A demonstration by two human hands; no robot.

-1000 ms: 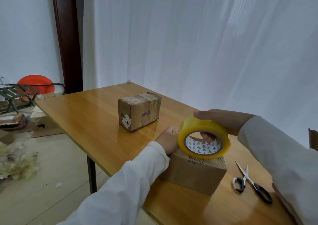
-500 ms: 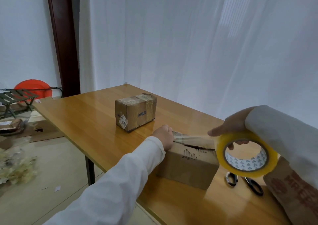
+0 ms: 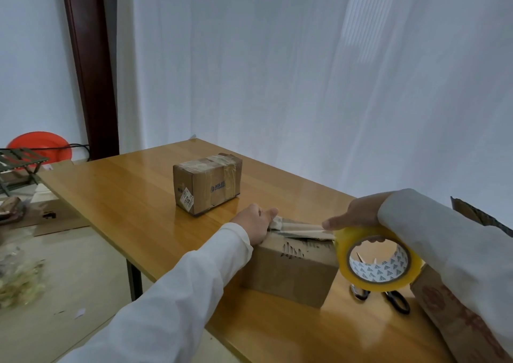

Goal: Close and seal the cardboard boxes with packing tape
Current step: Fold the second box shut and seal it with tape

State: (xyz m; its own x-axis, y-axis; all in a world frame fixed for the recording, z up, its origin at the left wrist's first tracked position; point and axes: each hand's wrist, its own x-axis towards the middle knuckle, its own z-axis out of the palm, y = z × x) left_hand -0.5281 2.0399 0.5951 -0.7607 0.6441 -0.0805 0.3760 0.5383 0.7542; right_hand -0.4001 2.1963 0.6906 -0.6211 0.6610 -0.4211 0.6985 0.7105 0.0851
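A plain cardboard box [image 3: 291, 271] lies on the wooden table [image 3: 133, 196] in front of me. My left hand [image 3: 254, 225] presses the free end of a tape strip [image 3: 301, 228] down at the box's far left top edge. My right hand [image 3: 354, 212] grips the yellow tape roll [image 3: 376, 257] just past the box's right end, thumb stretched along the strip. The strip runs taut over the box's top. A second box [image 3: 206, 183], wrapped in tape, stands farther back on the table.
Black-handled scissors [image 3: 394, 300] lie on the table under the roll. A printed cardboard box [image 3: 455, 318] sits at the right edge below my right sleeve. White curtain behind the table. Left, on the floor: cardboard sheets, a red basin [image 3: 39, 143], a folding stool.
My right hand has pulled the roll from above the box out past its right end, drawing a strip of tape across the top. The left hand stays at the left end.
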